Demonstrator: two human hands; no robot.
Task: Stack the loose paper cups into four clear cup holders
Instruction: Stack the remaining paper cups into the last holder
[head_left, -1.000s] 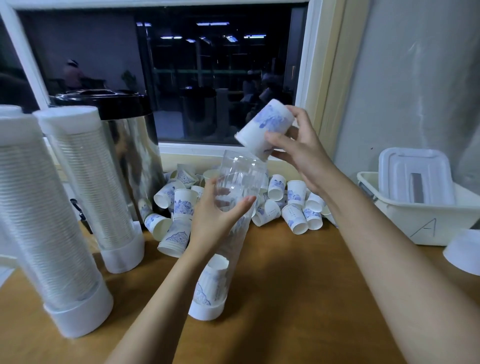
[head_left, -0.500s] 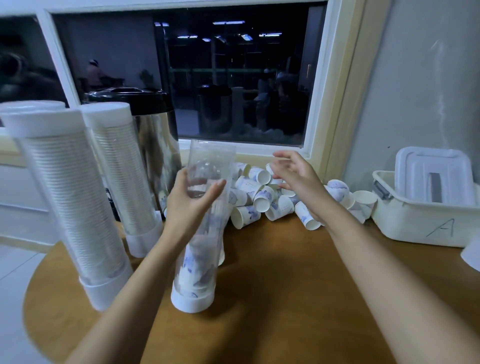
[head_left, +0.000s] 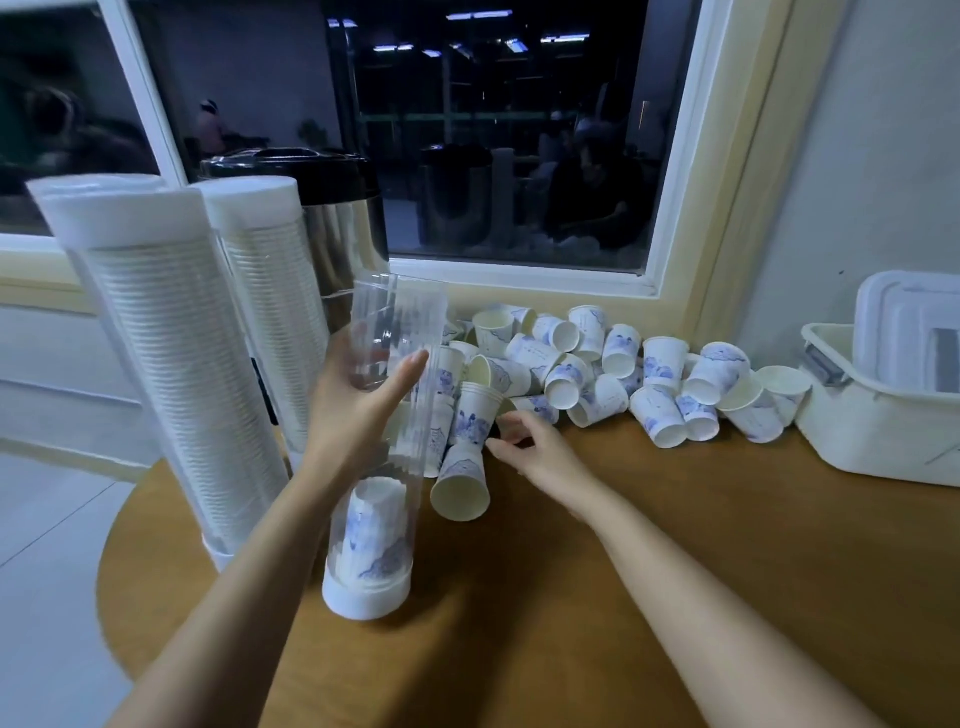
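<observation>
Clear cup holder (head_left: 400, 332) on white base, stacked cups (head_left: 376, 530) low inside; loose blue-printed cups (head_left: 665, 358) heaped alongside.

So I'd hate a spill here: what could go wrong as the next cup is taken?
1. The right hand reaches a cup at the edge of the pile; pulling it may send leaning neighbours rolling across the table.
2. The left hand grips the tall clear holder high up; its base could skid or tip.
</observation>
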